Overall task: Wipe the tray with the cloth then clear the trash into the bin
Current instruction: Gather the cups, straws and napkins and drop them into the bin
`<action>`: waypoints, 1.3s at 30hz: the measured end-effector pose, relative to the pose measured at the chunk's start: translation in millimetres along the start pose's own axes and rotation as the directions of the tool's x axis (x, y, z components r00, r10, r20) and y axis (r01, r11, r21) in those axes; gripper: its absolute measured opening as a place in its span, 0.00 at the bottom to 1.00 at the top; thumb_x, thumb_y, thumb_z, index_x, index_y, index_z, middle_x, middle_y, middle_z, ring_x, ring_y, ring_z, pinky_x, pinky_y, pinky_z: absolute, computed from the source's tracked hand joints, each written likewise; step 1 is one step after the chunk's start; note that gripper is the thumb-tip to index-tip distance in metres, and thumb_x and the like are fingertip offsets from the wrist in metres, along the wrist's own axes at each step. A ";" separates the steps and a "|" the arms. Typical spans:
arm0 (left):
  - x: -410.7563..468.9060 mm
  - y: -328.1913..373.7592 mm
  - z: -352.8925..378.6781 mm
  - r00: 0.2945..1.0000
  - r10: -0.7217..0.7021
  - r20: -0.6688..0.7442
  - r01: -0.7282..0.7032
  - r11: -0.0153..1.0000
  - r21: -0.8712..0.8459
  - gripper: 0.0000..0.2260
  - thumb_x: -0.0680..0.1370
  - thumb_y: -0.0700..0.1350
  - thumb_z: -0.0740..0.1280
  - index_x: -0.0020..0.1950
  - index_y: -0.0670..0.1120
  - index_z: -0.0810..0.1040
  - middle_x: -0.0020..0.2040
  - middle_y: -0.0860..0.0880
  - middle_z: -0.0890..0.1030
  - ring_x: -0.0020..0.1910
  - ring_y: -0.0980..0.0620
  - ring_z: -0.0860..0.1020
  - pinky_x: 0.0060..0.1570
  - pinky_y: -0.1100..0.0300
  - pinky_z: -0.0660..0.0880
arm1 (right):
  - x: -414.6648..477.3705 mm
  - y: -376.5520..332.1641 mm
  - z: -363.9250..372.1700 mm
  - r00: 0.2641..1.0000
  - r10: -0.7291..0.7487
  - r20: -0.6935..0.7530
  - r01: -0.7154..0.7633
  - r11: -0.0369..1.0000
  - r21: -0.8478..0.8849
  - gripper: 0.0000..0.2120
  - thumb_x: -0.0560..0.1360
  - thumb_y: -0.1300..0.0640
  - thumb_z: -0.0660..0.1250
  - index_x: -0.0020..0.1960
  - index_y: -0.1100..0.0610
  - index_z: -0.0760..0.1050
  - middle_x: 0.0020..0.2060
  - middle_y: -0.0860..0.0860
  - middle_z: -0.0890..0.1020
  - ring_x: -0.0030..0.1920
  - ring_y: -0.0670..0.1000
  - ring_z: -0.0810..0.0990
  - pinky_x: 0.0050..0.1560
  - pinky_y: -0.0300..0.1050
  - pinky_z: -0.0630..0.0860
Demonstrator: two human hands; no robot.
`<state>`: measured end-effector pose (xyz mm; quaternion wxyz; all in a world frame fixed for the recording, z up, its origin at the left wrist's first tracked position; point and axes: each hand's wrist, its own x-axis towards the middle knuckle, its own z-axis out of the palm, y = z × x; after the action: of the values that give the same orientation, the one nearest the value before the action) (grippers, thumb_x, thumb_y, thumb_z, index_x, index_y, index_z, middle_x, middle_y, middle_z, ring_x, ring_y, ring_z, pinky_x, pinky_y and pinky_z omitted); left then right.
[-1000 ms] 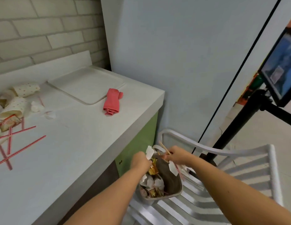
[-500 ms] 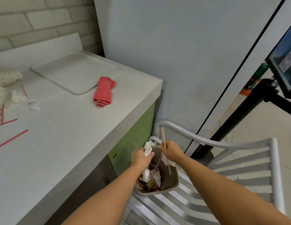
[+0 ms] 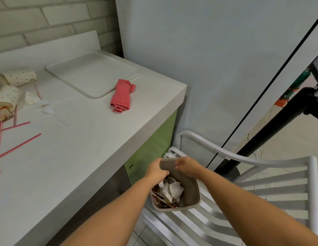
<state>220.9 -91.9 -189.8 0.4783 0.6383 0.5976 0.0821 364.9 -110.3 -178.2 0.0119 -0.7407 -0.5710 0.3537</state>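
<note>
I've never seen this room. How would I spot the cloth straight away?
Find the long white counter against the brick wall, then the flat white tray at its far right corner. The cloth lies just beside the tray's near right corner: a soft, bunched, pink thing, unlike the red-striped straws and dotted paper cups at the counter's left.

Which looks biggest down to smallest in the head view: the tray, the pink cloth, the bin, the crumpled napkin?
1. tray
2. bin, but it is much nearer the camera than the rest, so its place is unsure
3. pink cloth
4. crumpled napkin
</note>
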 end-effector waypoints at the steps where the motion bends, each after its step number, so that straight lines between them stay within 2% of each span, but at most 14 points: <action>1: -0.2 0.9 -2.2 1.000 0.005 -0.010 -0.005 1.000 0.007 0.23 0.75 0.39 0.67 0.70 0.45 0.67 0.66 0.45 0.72 0.64 0.47 0.72 0.60 0.59 0.69 | 1.0 -2.5 -1.1 1.000 -0.001 0.002 0.001 1.000 0.013 0.15 0.78 0.57 0.61 0.63 0.59 0.73 0.62 0.56 0.75 0.62 0.54 0.74 0.60 0.41 0.69; 4: -1.9 3.9 -10.3 0.997 0.047 -0.060 -0.045 0.998 0.042 0.19 0.76 0.39 0.66 0.67 0.44 0.70 0.65 0.46 0.73 0.62 0.48 0.73 0.60 0.61 0.69 | 4.1 -11.9 -5.6 1.000 -0.028 0.007 0.027 0.999 0.026 0.13 0.77 0.56 0.62 0.60 0.57 0.76 0.57 0.55 0.77 0.58 0.53 0.76 0.58 0.43 0.72; 8: -9.6 10.3 -28.4 0.979 0.132 -0.157 -0.121 0.990 0.076 0.12 0.77 0.37 0.64 0.60 0.42 0.75 0.60 0.45 0.76 0.57 0.49 0.75 0.56 0.63 0.70 | 5.1 -30.9 -15.1 0.995 -0.098 0.031 0.096 0.994 0.043 0.11 0.76 0.60 0.61 0.55 0.56 0.78 0.39 0.48 0.79 0.43 0.50 0.79 0.43 0.39 0.75; 11: -19.3 14.6 -48.5 0.961 0.189 -0.202 -0.173 0.980 0.094 0.09 0.78 0.38 0.62 0.57 0.41 0.77 0.56 0.46 0.79 0.53 0.50 0.77 0.50 0.64 0.69 | 2.0 -56.2 -27.3 0.984 -0.160 0.082 0.158 0.987 0.027 0.08 0.77 0.59 0.61 0.52 0.58 0.78 0.36 0.51 0.80 0.35 0.47 0.76 0.37 0.36 0.72; 13: -27.1 15.2 -63.1 0.951 0.201 -0.236 -0.188 0.979 0.079 0.09 0.79 0.40 0.61 0.55 0.41 0.78 0.50 0.45 0.81 0.46 0.52 0.76 0.46 0.64 0.68 | -2.7 -77.9 -36.4 0.974 -0.206 0.095 0.206 0.978 0.015 0.07 0.78 0.58 0.62 0.48 0.59 0.78 0.32 0.50 0.78 0.32 0.45 0.75 0.35 0.37 0.72; 15: -36.3 14.2 -79.0 0.937 0.200 -0.288 -0.196 0.980 0.044 0.09 0.79 0.41 0.61 0.51 0.40 0.79 0.43 0.46 0.80 0.40 0.53 0.75 0.41 0.65 0.68 | -8.4 -102.0 -44.3 0.961 -0.259 0.099 0.258 0.966 0.022 0.08 0.78 0.59 0.62 0.42 0.59 0.76 0.31 0.50 0.77 0.32 0.47 0.75 0.33 0.37 0.72; 18: -54.1 10.2 -108.4 0.901 0.176 -0.396 -0.226 0.971 -0.081 0.07 0.78 0.40 0.63 0.47 0.39 0.79 0.39 0.48 0.78 0.31 0.57 0.75 0.29 0.73 0.69 | -18.4 -141.2 -52.4 0.936 -0.338 0.098 0.340 0.940 -0.003 0.11 0.77 0.59 0.62 0.36 0.57 0.74 0.32 0.51 0.78 0.33 0.47 0.75 0.35 0.37 0.72; 21: -73.1 4.9 -139.2 0.868 0.119 -0.483 -0.237 0.953 -0.191 0.06 0.77 0.40 0.64 0.44 0.40 0.79 0.35 0.49 0.79 0.30 0.57 0.76 0.35 0.67 0.74 | -27.3 -180.6 -55.8 0.906 -0.410 0.105 0.410 0.912 0.026 0.10 0.76 0.59 0.63 0.37 0.59 0.74 0.30 0.51 0.78 0.32 0.46 0.76 0.34 0.37 0.73; 23: -86.9 -3.6 -160.6 0.827 0.091 -0.555 -0.238 0.950 -0.200 0.06 0.77 0.40 0.64 0.43 0.40 0.79 0.31 0.51 0.78 0.29 0.58 0.75 0.35 0.68 0.72 | -33.5 -210.3 -52.7 0.886 -0.452 0.106 0.450 0.892 0.046 0.11 0.76 0.61 0.63 0.35 0.59 0.73 0.29 0.51 0.77 0.31 0.46 0.75 0.33 0.36 0.72; 28: -129.3 -35.9 -207.1 0.746 -0.006 -0.666 -0.222 0.940 -0.258 0.06 0.77 0.39 0.64 0.46 0.38 0.80 0.39 0.46 0.81 0.32 0.57 0.78 0.40 0.68 0.74 | -47.5 -281.5 -28.0 0.839 -0.527 0.134 0.514 0.849 0.122 0.07 0.74 0.64 0.62 0.38 0.62 0.75 0.30 0.53 0.76 0.29 0.48 0.74 0.32 0.37 0.70; 31: -156.2 -63.2 -230.7 0.691 -0.076 -0.719 -0.188 0.941 -0.280 0.06 0.77 0.39 0.64 0.46 0.38 0.79 0.43 0.42 0.82 0.35 0.52 0.79 0.47 0.59 0.78 | -58.0 -321.7 -1.3 0.799 -0.576 0.170 0.557 0.817 0.152 0.09 0.74 0.66 0.61 0.35 0.63 0.74 0.29 0.54 0.75 0.29 0.49 0.73 0.32 0.38 0.70; 33: -173.4 -83.2 -245.0 0.658 -0.121 -0.744 -0.165 0.940 -0.299 0.05 0.77 0.37 0.64 0.44 0.39 0.78 0.42 0.43 0.81 0.37 0.51 0.79 0.49 0.56 0.79 | -66.8 -347.3 18.7 0.771 -0.605 0.200 0.583 0.796 0.162 0.09 0.74 0.66 0.61 0.35 0.63 0.74 0.28 0.54 0.75 0.29 0.49 0.73 0.31 0.38 0.70; 37: -209.7 -124.2 -266.7 0.624 -0.226 -0.748 -0.080 0.934 -0.349 0.06 0.77 0.37 0.64 0.44 0.37 0.79 0.40 0.44 0.80 0.39 0.49 0.80 0.50 0.55 0.78 | -87.8 -399.0 62.7 0.718 -0.657 0.232 0.625 0.754 0.203 0.09 0.73 0.67 0.61 0.35 0.63 0.73 0.28 0.55 0.74 0.27 0.50 0.72 0.29 0.39 0.69; 39: -227.5 -142.8 -275.0 0.592 -0.268 -0.760 -0.040 0.932 -0.360 0.06 0.78 0.38 0.64 0.44 0.37 0.78 0.40 0.45 0.80 0.40 0.49 0.79 0.44 0.60 0.76 | -98.9 -422.8 85.0 0.683 -0.685 0.252 0.662 0.727 0.181 0.11 0.73 0.67 0.60 0.33 0.62 0.73 0.28 0.55 0.74 0.27 0.50 0.72 0.29 0.39 0.69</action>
<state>-124.8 -166.9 -39.3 0.2670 0.4008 0.7642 0.4290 -44.6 -80.7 -13.2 0.0815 -0.4148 -0.7840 0.4546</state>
